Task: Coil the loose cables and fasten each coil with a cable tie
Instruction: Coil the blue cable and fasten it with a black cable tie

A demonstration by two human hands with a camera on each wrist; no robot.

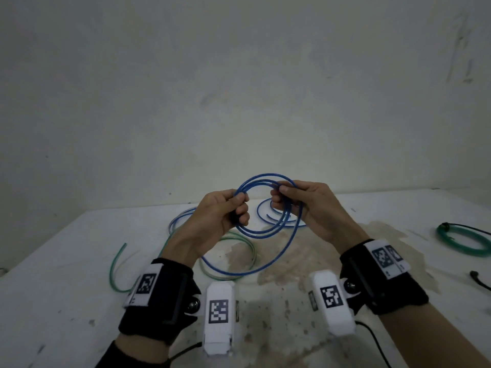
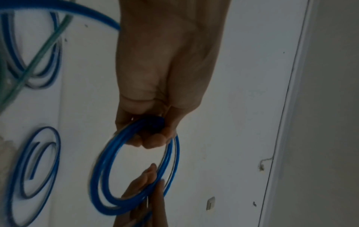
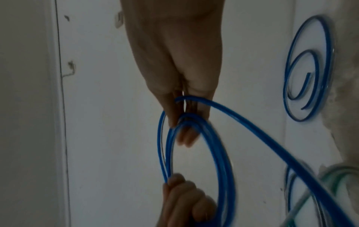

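A white tabletop (image 1: 66, 301), scuffed and marked by a brownish stain near its middle, stands against a plain pale wall (image 1: 239, 88).

The thin blue cable (image 1: 268, 229) is held above the tabletop, in front of the person, wound into several round loops. The left hand (image 1: 215, 221) grips the left side of the coil, with the fingers (image 2: 153, 138) curled around the bundled strands. The right hand (image 1: 305, 205) grips the upper right side of the coil, pinching the strands between thumb and curled fingers (image 3: 186, 136). The coil hangs between the two hands, and its lowest loop reaches down toward the tabletop near the wrists. One strand leaves the right hand and runs off separately from the coil, as the right wrist view shows.

Each wrist carries a black strap with a white camera housing and printed square markers.

Other items on the tabletop:
- A second blue cable (image 1: 276, 216) lies in a loose spiral behind the hands.
- A loose green cable (image 1: 117, 264) lies curved at the left, partly under the left forearm.
- A pale blue-grey cable (image 1: 178, 216) lies curved beyond the left hand.
- A coiled green cable (image 1: 462, 243) lies well apart at the right edge; a dark fastening sits on it.
- A short black item (image 1: 478, 280) lies near the right edge; its type cannot be told.
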